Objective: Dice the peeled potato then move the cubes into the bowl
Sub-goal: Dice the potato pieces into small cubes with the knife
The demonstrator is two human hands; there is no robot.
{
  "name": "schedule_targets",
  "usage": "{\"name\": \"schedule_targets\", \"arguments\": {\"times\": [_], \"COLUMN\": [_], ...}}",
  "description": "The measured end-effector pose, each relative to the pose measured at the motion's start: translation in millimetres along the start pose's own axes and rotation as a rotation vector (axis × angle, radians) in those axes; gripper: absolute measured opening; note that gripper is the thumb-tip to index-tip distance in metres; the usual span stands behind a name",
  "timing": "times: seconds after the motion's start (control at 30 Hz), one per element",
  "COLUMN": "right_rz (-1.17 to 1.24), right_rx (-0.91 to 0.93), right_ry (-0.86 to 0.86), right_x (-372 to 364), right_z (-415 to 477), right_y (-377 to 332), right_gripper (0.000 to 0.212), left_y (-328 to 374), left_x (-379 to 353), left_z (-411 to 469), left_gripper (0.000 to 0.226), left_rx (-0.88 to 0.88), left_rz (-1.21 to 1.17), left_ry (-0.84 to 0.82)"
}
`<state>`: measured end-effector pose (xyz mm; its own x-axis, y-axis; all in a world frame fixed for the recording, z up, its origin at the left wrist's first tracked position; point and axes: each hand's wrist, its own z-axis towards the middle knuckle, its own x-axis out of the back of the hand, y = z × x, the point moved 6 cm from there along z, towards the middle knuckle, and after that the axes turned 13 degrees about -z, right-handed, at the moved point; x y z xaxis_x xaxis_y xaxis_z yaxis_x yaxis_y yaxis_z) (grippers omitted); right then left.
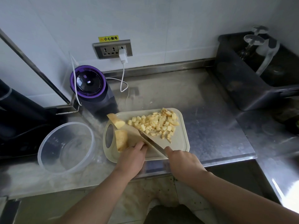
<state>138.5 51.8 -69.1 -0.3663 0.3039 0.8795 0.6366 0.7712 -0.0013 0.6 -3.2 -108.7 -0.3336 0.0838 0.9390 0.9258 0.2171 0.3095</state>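
Here, nearest me, my left hand (132,156) has its fingers curled against the near end of the near potato piece (121,139), holding it at the left side of the cutting board (182,143). My right hand (181,160) is wrapped tight round the handle of the knife (150,142), and the handle itself is hidden in my fist. The blade runs on a slant from my right hand toward the far left, passing just right of my left fingers, with its tip lying between the two uncut pieces and the cubes (155,123). I cannot tell whether the edge is touching the board.

The near potato piece sits just right of the board's oval handle hole. The far potato piece (116,121) lies at the board's far left corner, hanging partly over the rim. The cubes are heaped on the far right part of the board, none of them in the bowl (66,147). That clear bowl stands on the steel counter (210,110) just left of the board.

Farther back on the left stands a dark appliance with a purple ring (90,84), with a white cable (123,78) running up to a charger (123,55) plugged into the wall socket (105,50). At the far right sits a dark tub (239,81) holding glassware.
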Motion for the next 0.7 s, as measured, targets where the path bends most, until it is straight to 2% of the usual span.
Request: {"name": "schedule_targets", "arguments": {"times": [0.43, 0.7], "right_rz": [-0.018, 0.04], "right_rx": [0.028, -0.02], "right_ry": [-0.022, 0.001], "right_x": [1, 4], "right_z": [7, 3], "right_y": [-12, -7], "right_gripper": [0.048, 0.038], "left_y": [-2, -3], "left_x": [-1, 3], "left_z": [0, -5], "left_gripper": [0.038, 0.043], "left_rx": [0.002, -0.005], "left_rz": [-0.032, -0.021], "left_ry": [-0.009, -0.033]}}
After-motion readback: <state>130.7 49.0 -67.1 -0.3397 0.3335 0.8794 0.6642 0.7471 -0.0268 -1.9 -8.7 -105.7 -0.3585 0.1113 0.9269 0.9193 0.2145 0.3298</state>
